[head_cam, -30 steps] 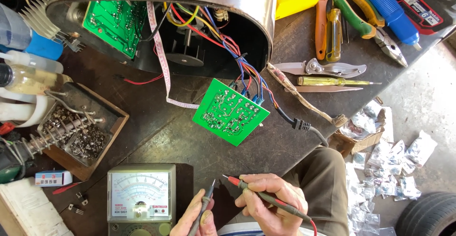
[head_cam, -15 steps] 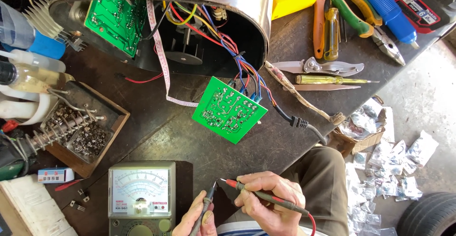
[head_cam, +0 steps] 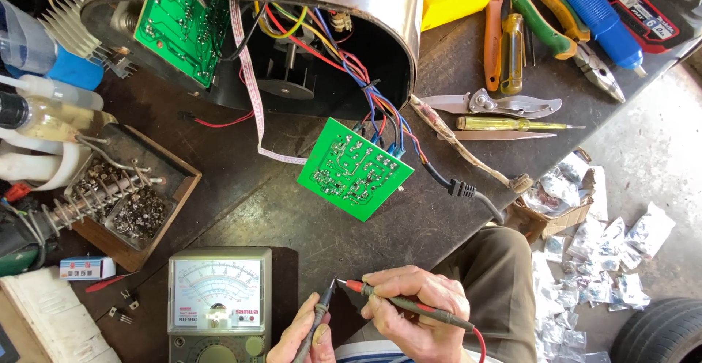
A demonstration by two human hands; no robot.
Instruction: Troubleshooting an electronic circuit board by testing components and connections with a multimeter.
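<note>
Left hand point(head_cam: 303, 337) grips the black probe point(head_cam: 319, 318), right hand point(head_cam: 413, 312) the red probe point(head_cam: 409, 304), at lower centre; touching tips would likely short the meter point(head_cam: 219, 304).

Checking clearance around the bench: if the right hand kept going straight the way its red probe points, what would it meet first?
Probably the black probe in the left hand: the right hand aims its red probe leftward, the tips almost touching. Beyond lies the analog meter; depth is unclear.
</note>
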